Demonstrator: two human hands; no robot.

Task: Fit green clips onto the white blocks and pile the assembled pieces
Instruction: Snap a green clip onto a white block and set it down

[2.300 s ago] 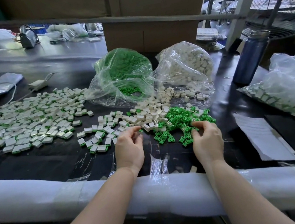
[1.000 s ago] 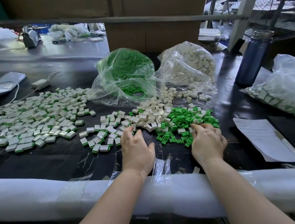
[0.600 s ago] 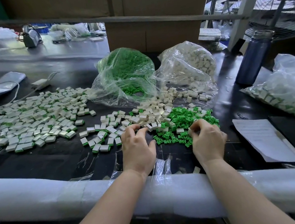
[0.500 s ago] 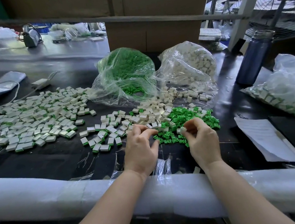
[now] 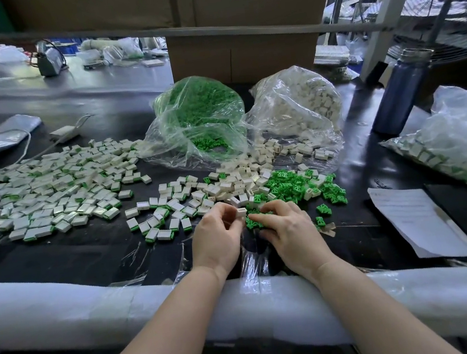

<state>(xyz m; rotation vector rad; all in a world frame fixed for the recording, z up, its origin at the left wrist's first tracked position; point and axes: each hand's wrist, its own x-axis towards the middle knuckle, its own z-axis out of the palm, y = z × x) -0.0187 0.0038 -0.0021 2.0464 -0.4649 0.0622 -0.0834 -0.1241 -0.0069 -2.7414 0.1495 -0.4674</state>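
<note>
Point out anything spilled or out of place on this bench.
White blocks have spilled from the open clear bag and mixed into the loose green clips. A few clips lie apart near the paper sheet.

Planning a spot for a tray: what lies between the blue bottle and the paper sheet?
In the head view, only bare black tabletop lies between the bottle and the sheet; the bag of assembled pieces sits off to the right.

Assembled pieces [image 5: 52, 193] spread over the desk [image 5: 59, 257] at left. Two bags far centre: clip bag [image 5: 198, 119] left of block bag [image 5: 297, 110]. Loose clips [image 5: 295, 184] lie right of loose blocks [image 5: 236, 182]. Bottle [image 5: 401, 91] far right; paper [image 5: 414, 219] near right.
</note>
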